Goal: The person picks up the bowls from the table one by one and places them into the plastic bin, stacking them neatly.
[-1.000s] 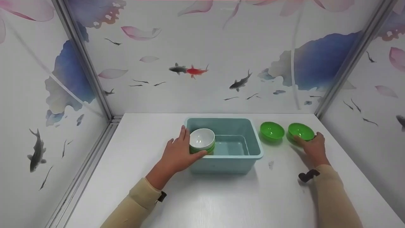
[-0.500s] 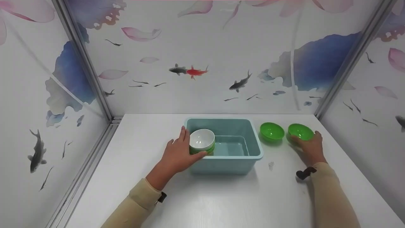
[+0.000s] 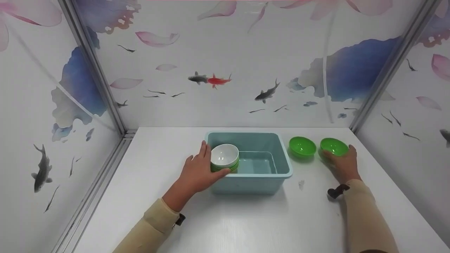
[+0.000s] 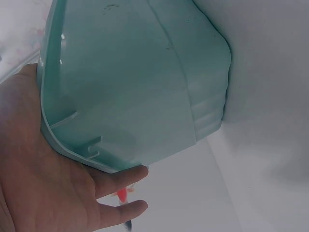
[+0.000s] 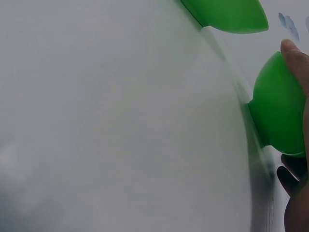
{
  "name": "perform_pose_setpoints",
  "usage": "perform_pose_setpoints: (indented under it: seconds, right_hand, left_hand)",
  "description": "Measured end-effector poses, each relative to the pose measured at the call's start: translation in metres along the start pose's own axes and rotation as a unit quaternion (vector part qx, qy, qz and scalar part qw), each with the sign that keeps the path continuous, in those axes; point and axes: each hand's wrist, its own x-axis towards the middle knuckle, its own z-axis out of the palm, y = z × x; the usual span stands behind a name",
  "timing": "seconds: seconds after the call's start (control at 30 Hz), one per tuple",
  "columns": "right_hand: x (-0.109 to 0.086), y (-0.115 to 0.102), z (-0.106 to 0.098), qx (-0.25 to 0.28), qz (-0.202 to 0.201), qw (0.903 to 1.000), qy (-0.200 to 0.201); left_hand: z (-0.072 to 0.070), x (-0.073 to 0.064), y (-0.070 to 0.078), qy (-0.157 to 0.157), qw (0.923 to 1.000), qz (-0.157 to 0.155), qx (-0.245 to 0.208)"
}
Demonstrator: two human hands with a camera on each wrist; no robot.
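My left hand (image 3: 197, 174) rests on the near left corner of a light teal plastic basin (image 3: 248, 184). Its thumb lies along the front rim; the other fingers stretch along the left side. In the left wrist view, the palm of that hand (image 4: 53, 179) meets the rim with two straight fingers showing. Inside the basin, at the left, a white bowl (image 3: 225, 154) sits stacked on green bowls (image 3: 235, 166). My right hand (image 3: 346, 165) grips the rightmost green bowl (image 3: 333, 146), thumb at its near rim and fingers around the right side. This bowl (image 5: 277, 106) stands on the table.
Another green bowl (image 3: 302, 146) stands between the basin and the gripped bowl. All of it is on a white table (image 3: 246, 221). Printed panels (image 3: 225, 45) with metal edge posts (image 3: 93, 66) enclose the table at the back and sides.
My right hand and forearm have shifted slightly left, with the fingers closing around the right-hand green bowl. My left hand, the basin and the stack have stayed put.
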Motion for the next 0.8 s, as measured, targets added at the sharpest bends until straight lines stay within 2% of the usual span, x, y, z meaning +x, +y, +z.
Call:
perform_pose_setpoints:
  seconds: [0.17, 0.43, 0.67, 0.8]
  right_hand:
    - [-0.0008, 0.0010, 0.0018, 0.009, -0.006, 0.9999, 0.003]
    - [-0.0001, 0.0039, 0.0043, -0.010, -0.022, 0.9996, 0.013]
    - [0.0031, 0.0042, 0.0077, 0.003, -0.028, 0.9994, 0.018]
    - [0.0044, 0.0042, 0.0089, -0.012, -0.030, 0.9991, 0.026]
  left_hand:
    - [0.0004, -0.0004, -0.0004, 0.001, 1.0000, 0.003, 0.001]
    - [-0.0005, -0.0007, -0.0001, 0.003, 1.0000, 0.005, 0.006]
    - [-0.0017, -0.0012, 0.0010, -0.002, 1.0000, 0.003, 0.009]
    - [-0.0014, -0.0009, 0.0009, -0.001, 1.0000, 0.002, 0.007]
